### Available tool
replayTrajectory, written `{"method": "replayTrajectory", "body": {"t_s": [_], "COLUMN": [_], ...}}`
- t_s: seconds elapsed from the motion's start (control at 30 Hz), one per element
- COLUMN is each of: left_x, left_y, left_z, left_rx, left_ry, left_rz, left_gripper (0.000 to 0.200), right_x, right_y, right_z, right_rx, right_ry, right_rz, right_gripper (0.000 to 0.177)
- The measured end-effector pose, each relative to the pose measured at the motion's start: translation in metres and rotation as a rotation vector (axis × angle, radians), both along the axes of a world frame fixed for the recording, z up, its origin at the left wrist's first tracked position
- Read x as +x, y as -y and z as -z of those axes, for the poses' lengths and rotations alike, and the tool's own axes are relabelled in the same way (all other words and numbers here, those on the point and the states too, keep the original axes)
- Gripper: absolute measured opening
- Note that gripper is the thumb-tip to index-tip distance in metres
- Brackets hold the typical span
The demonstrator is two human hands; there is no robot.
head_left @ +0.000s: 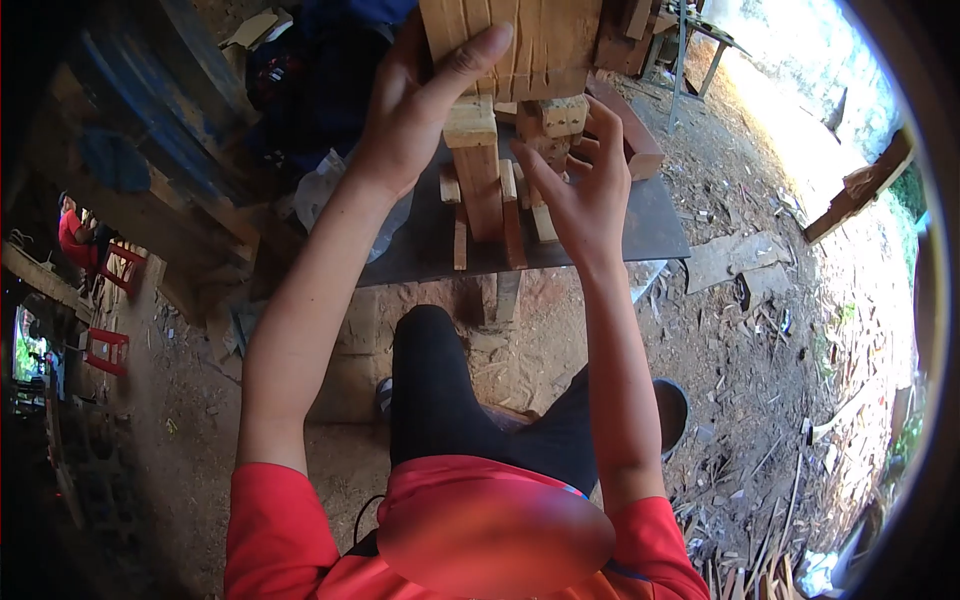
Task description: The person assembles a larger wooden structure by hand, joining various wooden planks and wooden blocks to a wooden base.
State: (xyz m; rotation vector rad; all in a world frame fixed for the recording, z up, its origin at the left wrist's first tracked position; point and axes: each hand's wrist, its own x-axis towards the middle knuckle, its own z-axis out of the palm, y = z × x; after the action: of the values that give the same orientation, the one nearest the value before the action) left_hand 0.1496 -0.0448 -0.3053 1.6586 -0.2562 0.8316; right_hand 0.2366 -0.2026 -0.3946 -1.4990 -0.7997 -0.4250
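the left hand (405, 140) held a broad wooden board (545, 45) at the top centre of the frame, its thumb laid across the front face and its other fingers hidden. the right hand (592, 195), right of the upper centre, was spread wide between thumb and fingers beside a short wooden block (562, 117); whether its fingertips touched that block, i could not tell. just below the board, in the upper centre, a wooden post (480, 190) stood on the dark counter (645, 225), with thin wooden slats (510, 215) near it. a clear plastic bag (322, 195) lay left of the post, partly behind the left forearm. wood scraps littered the ground (720, 400) at right, and a red stool (106, 351) showed at far left.
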Motion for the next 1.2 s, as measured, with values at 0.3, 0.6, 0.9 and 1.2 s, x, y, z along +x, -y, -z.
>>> {"method": "replayTrajectory", "body": {"t_s": [0.3, 0.6, 0.9, 1.2], "left_x": [0.0, 0.013, 0.006, 0.009], "left_y": [-0.01, -0.005, 0.001, -0.006], "left_z": [-0.007, -0.018, -0.023, -0.02], "left_rx": [0.013, 0.005, 0.066, 0.156], "left_ry": [-0.004, 0.028, 0.017, 0.02], "left_rz": [-0.001, -0.005, 0.003, -0.024], "left_gripper": [0.047, 0.042, 0.043, 0.044], "right_x": [-0.001, 0.0, 0.004, 0.003], "right_y": [0.003, 0.003, 0.001, -0.001], "right_z": [-0.002, -0.003, -0.002, -0.005], "right_rx": [-0.068, -0.029, 0.001, 0.017], "right_ry": [0.023, -0.03, -0.052, -0.076], "right_rz": [0.004, -0.035, -0.07, -0.086], "right_gripper": [0.075, 0.068, 0.068, 0.068]}}
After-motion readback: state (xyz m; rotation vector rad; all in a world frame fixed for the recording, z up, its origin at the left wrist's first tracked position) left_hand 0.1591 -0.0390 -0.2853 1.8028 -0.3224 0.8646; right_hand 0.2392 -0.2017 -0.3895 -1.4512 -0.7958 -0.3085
